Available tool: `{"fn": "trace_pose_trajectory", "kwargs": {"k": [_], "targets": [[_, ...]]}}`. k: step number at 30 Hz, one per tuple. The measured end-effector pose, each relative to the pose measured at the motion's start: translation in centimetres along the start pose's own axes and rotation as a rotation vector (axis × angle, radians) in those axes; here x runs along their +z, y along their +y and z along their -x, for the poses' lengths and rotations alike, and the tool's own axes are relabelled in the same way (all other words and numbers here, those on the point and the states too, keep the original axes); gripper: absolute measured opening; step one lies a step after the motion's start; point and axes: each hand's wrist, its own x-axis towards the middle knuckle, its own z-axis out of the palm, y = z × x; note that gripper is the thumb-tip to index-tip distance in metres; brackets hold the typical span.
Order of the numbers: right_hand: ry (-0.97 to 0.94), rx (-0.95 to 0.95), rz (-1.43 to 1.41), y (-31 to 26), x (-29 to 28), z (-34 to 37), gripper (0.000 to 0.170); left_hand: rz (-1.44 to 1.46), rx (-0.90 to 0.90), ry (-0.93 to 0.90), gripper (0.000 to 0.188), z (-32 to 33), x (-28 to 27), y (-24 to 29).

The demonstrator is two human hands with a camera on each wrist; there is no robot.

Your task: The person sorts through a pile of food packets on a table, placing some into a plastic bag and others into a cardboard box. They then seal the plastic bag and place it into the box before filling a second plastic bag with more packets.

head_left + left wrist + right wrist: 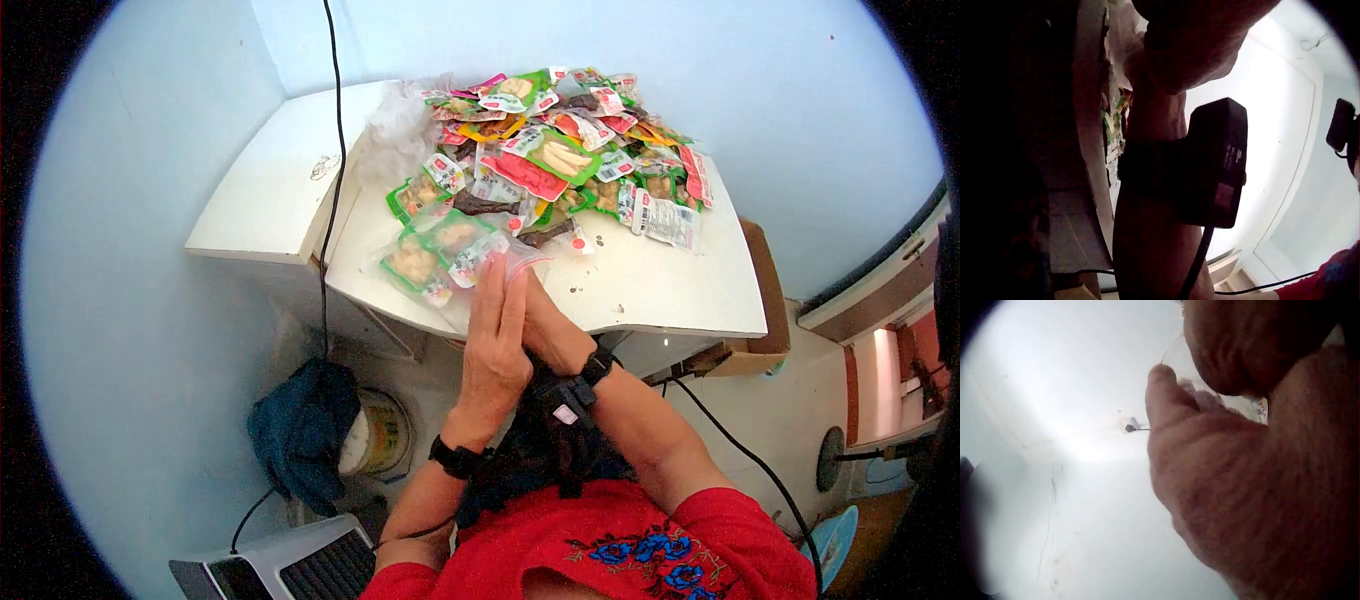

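A clear bag [458,290] with green-edged packets [412,262] inside lies at the front edge of the white table. Its right end, marked by a red line, is between the hands. The left hand [495,345] lays long, straight fingers over that end and grips it, the thumb hidden. Just right of it and partly behind, the right hand [550,322] holds the same end, its fingertips covered. In the right wrist view a raised thumb [1163,384] shows beside thin clear film. The right forearm [1154,250] crosses the dark left wrist view.
A heap of sealed food packets [560,155] covers the back of the white table [680,290]. Crumpled clear plastic [395,135] lies at its left. A black cable [335,150] hangs in front. Below are a bucket [385,435], dark cloth [305,420] and a cardboard box [765,300].
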Motion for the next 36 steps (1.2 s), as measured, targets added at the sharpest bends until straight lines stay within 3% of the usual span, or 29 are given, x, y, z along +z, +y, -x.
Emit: {"fn": "trace_pose_trajectory", "kwargs": {"k": [11,15,18,20,21,24,26,29,32,33,36], "targets": [[0.214,-0.026,0.635,1.4,-0.9,-0.8,0.021,-0.020,0.002,0.055,0.059,0.1,0.2,0.0],[0.241,0.059,0.699,-0.4,-1.3,1.2,0.021,-0.004,-0.002,0.055,0.062,0.2,0.3,0.0],[0.373,0.077,0.628,-3.3,5.1,4.6,0.022,0.024,-0.023,0.050,0.068,0.4,0.3,-0.2],[0.391,0.199,0.903,-6.4,4.6,6.4,0.026,0.031,-0.020,0.034,0.073,0.4,0.1,0.1],[0.451,0.169,0.997,-8.0,4.7,6.9,0.022,0.024,-0.027,0.022,0.074,0.4,0.1,0.2],[0.600,-0.061,1.311,-12.0,2.0,5.9,0.025,-0.001,-0.028,0.003,0.076,0.2,0.1,0.4],[0.624,-0.299,1.700,-13.3,-0.9,3.9,0.037,-0.023,-0.008,0.000,0.075,0.1,0.0,0.6],[0.773,-0.091,1.919,-13.4,-1.7,0.9,0.049,-0.088,0.012,-0.030,0.073,0.2,-0.2,0.7],[0.723,-0.130,1.995,-12.6,-4.3,-0.5,0.053,-0.173,0.040,-0.059,0.070,0.9,-0.2,0.6],[0.718,-0.038,1.978,-12.9,-3.7,-0.8,0.052,-0.189,0.029,-0.063,0.070,1.1,-0.4,0.6],[0.599,0.085,1.709,-14.1,-3.9,-0.1,0.052,-0.220,0.004,-0.076,0.069,1.5,-0.8,0.7]]}}
